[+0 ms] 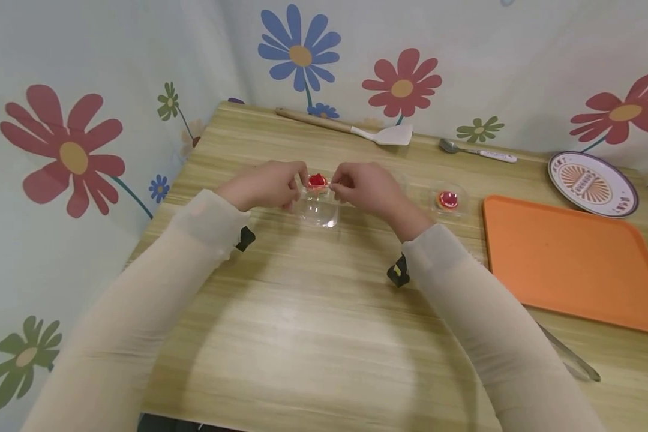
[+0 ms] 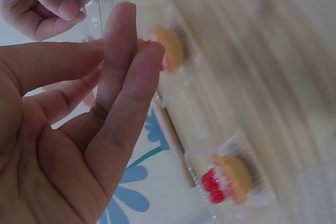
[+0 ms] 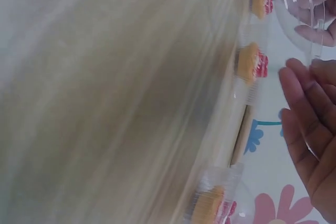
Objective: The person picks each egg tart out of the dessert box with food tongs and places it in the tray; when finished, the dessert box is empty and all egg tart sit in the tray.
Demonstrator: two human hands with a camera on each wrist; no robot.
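Note:
Both hands hold a clear plastic lid (image 1: 320, 215) by its two sides, above the wooden table. My left hand (image 1: 267, 185) pinches its left edge between thumb and fingers. On the other side, the thumb and fingers of my right hand (image 1: 369, 186) pinch the right edge; the right wrist view shows that hand (image 3: 315, 114) beside the domed lid (image 3: 296, 11). Just behind the lid, between the hands, shows a small tart (image 1: 317, 182) with a red topping. Another tart (image 1: 448, 200) sits in a clear container right of my right hand, and a third tart (image 3: 210, 208) shows in the right wrist view.
A white spatula (image 1: 394, 134) with a wooden handle and a spoon (image 1: 497, 156) lie along the back. To the right are an orange tray (image 1: 572, 264) and a patterned plate (image 1: 594, 183). A metal utensil (image 1: 578, 360) lies partly under the right forearm. A flowered curtain (image 1: 205, 48) borders the table.

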